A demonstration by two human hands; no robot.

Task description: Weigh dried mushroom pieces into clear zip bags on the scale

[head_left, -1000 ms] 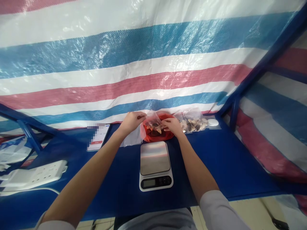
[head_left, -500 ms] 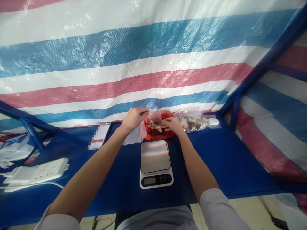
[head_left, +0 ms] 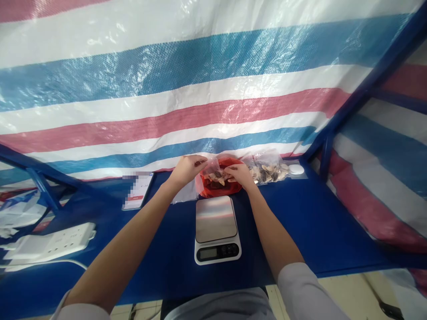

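Observation:
My left hand [head_left: 187, 169] pinches the upper edge of a small clear plastic bag [head_left: 212, 170] that holds brown and pale pieces. The bag hangs over an open red bag [head_left: 220, 188] at the back of the blue table [head_left: 300, 222]. My right hand [head_left: 240, 174] is closed at the clear bag's right side, fingers down among the pieces; what it holds is hidden. Just in front of the red bag stands a small kitchen scale [head_left: 216, 229] with a bare steel plate.
A second clear bag of shell-like pieces [head_left: 268, 168] lies right of the red bag, with a white round lid [head_left: 296, 169] beside it. A phone [head_left: 137, 190] lies at the left, a white power strip [head_left: 50, 244] further left. A striped tarp forms the back wall.
The clear bag in my left hand rose slightly, then came back down toward the red bag. My right hand stayed at the bag's mouth.

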